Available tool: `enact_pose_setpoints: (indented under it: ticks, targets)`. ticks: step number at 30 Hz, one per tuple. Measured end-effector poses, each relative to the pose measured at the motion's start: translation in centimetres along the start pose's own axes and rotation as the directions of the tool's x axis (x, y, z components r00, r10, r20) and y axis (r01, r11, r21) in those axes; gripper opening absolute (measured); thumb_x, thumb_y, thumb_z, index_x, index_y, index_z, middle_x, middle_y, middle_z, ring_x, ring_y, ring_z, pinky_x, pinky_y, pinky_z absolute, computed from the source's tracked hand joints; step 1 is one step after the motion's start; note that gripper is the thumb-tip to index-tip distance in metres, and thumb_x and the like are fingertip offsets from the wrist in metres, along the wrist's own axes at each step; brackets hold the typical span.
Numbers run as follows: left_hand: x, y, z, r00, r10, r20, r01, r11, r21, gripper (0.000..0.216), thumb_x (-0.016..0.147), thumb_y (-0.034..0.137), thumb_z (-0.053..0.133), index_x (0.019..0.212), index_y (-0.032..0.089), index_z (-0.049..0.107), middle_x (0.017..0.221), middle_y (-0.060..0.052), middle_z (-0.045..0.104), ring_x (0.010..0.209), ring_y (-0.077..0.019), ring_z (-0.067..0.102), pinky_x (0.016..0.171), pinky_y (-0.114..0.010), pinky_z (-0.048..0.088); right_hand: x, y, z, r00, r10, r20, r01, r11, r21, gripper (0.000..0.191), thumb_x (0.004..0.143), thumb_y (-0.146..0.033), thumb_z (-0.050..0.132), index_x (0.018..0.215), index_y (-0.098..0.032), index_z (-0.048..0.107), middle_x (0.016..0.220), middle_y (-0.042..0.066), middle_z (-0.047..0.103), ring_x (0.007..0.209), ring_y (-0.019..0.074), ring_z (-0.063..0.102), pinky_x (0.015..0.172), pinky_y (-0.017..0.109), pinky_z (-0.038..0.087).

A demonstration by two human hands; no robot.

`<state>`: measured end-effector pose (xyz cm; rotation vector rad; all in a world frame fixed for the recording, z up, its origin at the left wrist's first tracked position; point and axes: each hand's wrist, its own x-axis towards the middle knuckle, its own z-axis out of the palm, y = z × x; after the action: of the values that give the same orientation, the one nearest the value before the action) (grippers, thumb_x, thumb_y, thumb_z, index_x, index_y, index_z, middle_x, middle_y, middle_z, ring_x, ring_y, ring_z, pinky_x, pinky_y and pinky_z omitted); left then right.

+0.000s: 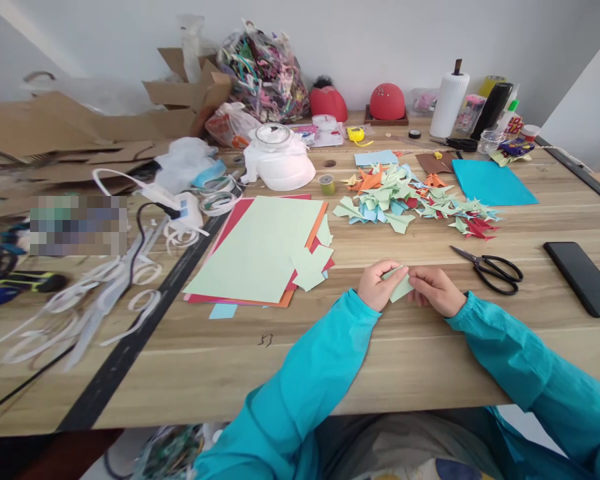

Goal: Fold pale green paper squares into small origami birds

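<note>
Between both hands is a small folded piece of pale green paper [401, 288], held just above the table. My left hand [377, 283] pinches its left side near the top, and my right hand [437, 290] grips its right edge with thumb and fingers; part of the paper is hidden by the fingers. Beyond my hands lies a heap of folded paper cranes [387, 190] in green, orange, blue and red. Left of my left hand are loose pale green paper pieces [310, 267] on a stack of coloured sheets [245, 247]. Black-handled scissors [495, 270] rest right of my right hand.
A black phone [583, 277] lies at the right. Behind the cranes are a blue sheet [495, 182], a yellow tape measure [357, 135] and a thread spool [327, 184]. Cables and white strips [95, 300] clutter the left, with cardboard boxes [180, 107] behind.
</note>
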<state>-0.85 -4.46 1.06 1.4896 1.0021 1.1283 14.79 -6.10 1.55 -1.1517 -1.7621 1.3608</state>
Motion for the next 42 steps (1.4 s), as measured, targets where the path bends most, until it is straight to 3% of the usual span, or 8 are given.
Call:
enact_pose_setpoints:
  ticks: [6,12,16,19,27,31,34,42]
  targets:
    - [0.1,0.0,0.1,0.994,0.014,-0.108,-0.011,1.0,0.025,0.022,0.071,0.029,0.061,0.056,0.014,0.058,0.058,0.001,0.051,0.06,-0.0101,0.046,0.057,-0.023,0.037,-0.1,0.0,0.0,1.0,0.002,0.019,-0.001,0.998,-0.059,0.026,0.083,-0.024,0.042,0.06,-0.016,0.05,0.051,-0.001,0.055,0.039,0.006,0.041,0.042,0.02,0.034]
    - [0.2,0.0,0.3,0.979,-0.073,-0.188,0.058,0.995,-0.085,0.019,0.066,0.029,0.064,0.055,0.014,0.062,0.057,0.001,0.055,0.056,-0.0094,0.047,0.051,-0.021,0.036,0.0,0.1,0.0,0.999,0.042,-0.002,-0.042,0.997,0.064,0.02,0.081,-0.023,0.042,0.064,-0.016,0.051,0.051,-0.002,0.056,0.037,0.0056,0.037,0.037,0.019,0.029]
    - [0.6,-0.8,-0.4,0.931,-0.197,-0.306,0.129,0.965,-0.227,0.021,0.065,0.033,0.064,0.055,0.014,0.062,0.051,0.002,0.053,0.05,-0.009,0.046,0.046,-0.021,0.035,0.0,0.4,0.2,0.997,0.069,-0.018,-0.067,0.99,0.123,0.014,0.078,-0.023,0.043,0.073,-0.015,0.053,0.053,-0.001,0.059,0.037,0.0065,0.042,0.037,0.019,0.031]
    - [0.8,-0.9,-0.9,0.912,-0.178,-0.369,0.098,0.969,-0.225,0.022,0.063,0.034,0.066,0.056,0.014,0.062,0.052,0.002,0.054,0.051,-0.0091,0.047,0.047,-0.021,0.036,-0.1,0.5,0.3,0.996,0.088,-0.024,-0.083,0.984,0.158,0.016,0.079,-0.027,0.045,0.08,-0.014,0.054,0.058,0.001,0.062,0.039,0.0079,0.046,0.039,0.02,0.036]
    - [0.1,0.7,-0.1,0.961,-0.117,-0.249,0.087,0.988,-0.13,0.025,0.066,0.037,0.064,0.059,0.014,0.063,0.057,0.001,0.056,0.054,-0.0091,0.048,0.049,-0.021,0.037,0.0,0.1,0.4,0.999,-0.018,-0.028,0.02,0.997,0.074,0.032,0.085,-0.043,0.045,0.072,-0.015,0.054,0.06,0.001,0.057,0.047,0.0089,0.05,0.046,0.022,0.04]
    - [0.1,0.2,0.0,0.966,-0.151,-0.208,0.118,0.98,-0.163,0.023,0.063,0.036,0.066,0.059,0.014,0.062,0.055,0.0,0.057,0.053,-0.0098,0.049,0.05,-0.022,0.041,0.2,0.1,-0.1,0.979,-0.007,-0.204,0.023,0.997,0.074,0.03,0.084,-0.044,0.048,0.072,-0.017,0.053,0.054,-0.002,0.052,0.047,0.0093,0.047,0.047,0.022,0.039]
    - [0.0,-0.2,0.2,0.967,-0.252,-0.04,0.236,0.943,-0.236,0.026,0.061,0.039,0.066,0.065,0.013,0.062,0.054,-0.001,0.058,0.047,-0.012,0.051,0.045,-0.025,0.044,0.2,-0.1,-0.5,0.951,-0.038,-0.306,0.048,0.998,0.026,0.031,0.082,-0.045,0.049,0.07,-0.017,0.053,0.056,-0.003,0.048,0.051,0.0091,0.044,0.048,0.022,0.036]
    - [-0.6,0.7,0.5,0.981,-0.085,0.175,0.098,0.993,-0.064,0.023,0.071,0.032,0.057,0.057,0.014,0.054,0.058,0.0,0.047,0.051,-0.009,0.049,0.04,-0.018,0.041,0.0,0.0,-0.2,0.974,-0.128,-0.189,0.084,0.97,-0.226,0.032,0.085,-0.041,0.044,0.065,-0.017,0.048,0.057,-0.003,0.043,0.054,0.0091,0.039,0.051,0.023,0.033]
